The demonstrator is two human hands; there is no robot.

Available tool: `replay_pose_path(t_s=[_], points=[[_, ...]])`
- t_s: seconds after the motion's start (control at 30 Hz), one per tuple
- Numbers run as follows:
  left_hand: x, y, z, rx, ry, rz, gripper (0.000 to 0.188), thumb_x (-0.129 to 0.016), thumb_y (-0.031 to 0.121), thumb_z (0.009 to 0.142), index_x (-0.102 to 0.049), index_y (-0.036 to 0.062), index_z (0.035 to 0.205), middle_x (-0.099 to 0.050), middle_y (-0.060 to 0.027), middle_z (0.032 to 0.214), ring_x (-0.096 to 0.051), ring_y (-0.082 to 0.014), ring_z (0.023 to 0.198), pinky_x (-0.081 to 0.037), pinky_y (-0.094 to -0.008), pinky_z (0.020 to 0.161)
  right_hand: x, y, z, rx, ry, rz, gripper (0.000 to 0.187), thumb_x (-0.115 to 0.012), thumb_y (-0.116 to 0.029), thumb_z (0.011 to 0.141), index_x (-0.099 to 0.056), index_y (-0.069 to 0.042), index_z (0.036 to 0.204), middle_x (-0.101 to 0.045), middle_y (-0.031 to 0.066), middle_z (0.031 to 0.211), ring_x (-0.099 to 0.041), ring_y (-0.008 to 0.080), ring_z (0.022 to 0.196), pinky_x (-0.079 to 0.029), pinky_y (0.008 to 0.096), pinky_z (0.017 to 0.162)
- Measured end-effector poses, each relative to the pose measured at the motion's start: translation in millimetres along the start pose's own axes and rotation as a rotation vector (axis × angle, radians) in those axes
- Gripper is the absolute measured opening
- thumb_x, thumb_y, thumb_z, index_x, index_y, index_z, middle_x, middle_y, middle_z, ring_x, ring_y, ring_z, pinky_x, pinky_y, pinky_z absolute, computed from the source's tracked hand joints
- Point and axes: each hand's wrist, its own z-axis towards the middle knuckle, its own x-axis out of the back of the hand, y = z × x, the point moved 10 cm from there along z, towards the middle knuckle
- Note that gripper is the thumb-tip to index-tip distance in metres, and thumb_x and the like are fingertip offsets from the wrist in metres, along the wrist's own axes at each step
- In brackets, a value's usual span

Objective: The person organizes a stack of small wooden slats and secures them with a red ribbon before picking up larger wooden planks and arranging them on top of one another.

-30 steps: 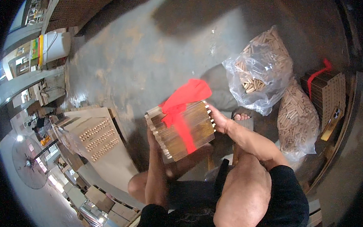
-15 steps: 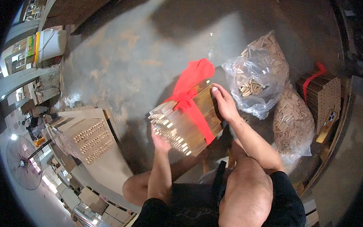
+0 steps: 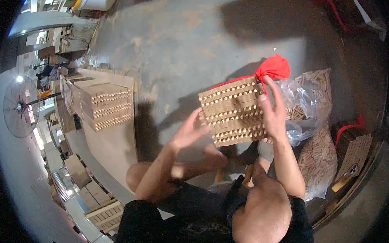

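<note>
Head view: from my distant seat I see the wooden bundle (image 3: 231,113) between the person's hands, its studded end turned toward the camera
Wooden pegs (image 3: 237,95): half a second ago they pointed off to the lower left while the broad brown face showed; now their rows face me, so I judge this end is the side open to both sight and fingers
Red ribbon (image 3: 275,68): it ran across the brown face then; now its loose bulk bunches at the upper right corner, with a thin strip along the top edge, and the tie looks intact to me
Left hand (image 3: 187,133): thumb and fingers spread wide by the bundle's left edge, blurred; I cannot tell whether the fingertips touch
Right hand (image 3: 274,113): laid along the right edge, thumb near the pegs, fingers stretched upward; I cannot tell whether it grips or only steadies
Bundle's underside: hidden from me, so I cannot say if it rests on something or is held clear of the floor (image 3: 178,56)
Pegs by the right hand: dim and small, too unclear for me to judge how they are seated
Plastic bag (image 3: 301,96): loose pegs inside, partly covered by the right hand; a second bag (image 3: 320,159) lies just below it
White bucket (image 3: 99,0): cut off by the upper edge
</note>
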Motion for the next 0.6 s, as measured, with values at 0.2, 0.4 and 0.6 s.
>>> replay_pose_path(t_s=[0.2,0.4,0.6], points=[[-2.5,45.5,-7.5,0.031,-0.003,0.548,0.097,-0.082,0.041,0.075,-0.03,0.0041,0.148,-0.046,-0.0227,0.144,-0.043,-0.0347,0.136,-0.036,-0.0459,0.112,-37.8,-37.7,-13.9,0.257,-0.083,-0.627,0.049,-0.075,-0.028,0.078,-0.064,-0.02,0.125,-0.046,0.0116,0.145,-0.041,0.0386,0.134,-0.038,0.0502,0.107],[-0.9,43.3,1.2,-0.099,0.042,0.623,0.092,-0.085,0.042,0.072,-0.04,0.0043,0.143,-0.049,-0.0219,0.141,-0.048,-0.0346,0.131,-0.039,-0.0469,0.109,-33.8,-36.3,-13.6,0.27,-0.059,-0.63,0.047,-0.075,-0.028,0.079,-0.064,-0.016,0.124,-0.045,0.0098,0.145,-0.04,0.0351,0.134,-0.041,0.0476,0.106],[15.0,60.6,-26.6,-0.381,0.163,0.589,0.079,-0.087,0.039,0.066,-0.054,0.006,0.13,-0.061,-0.0172,0.125,-0.057,-0.0335,0.12,-0.045,-0.0429,0.104,-37.3,-27.4,-12.5,0.233,-0.043,-0.598,0.045,-0.074,-0.032,0.078,-0.065,-0.026,0.122,-0.046,0.0093,0.145,-0.041,0.0376,0.134,-0.041,0.0519,0.103]])
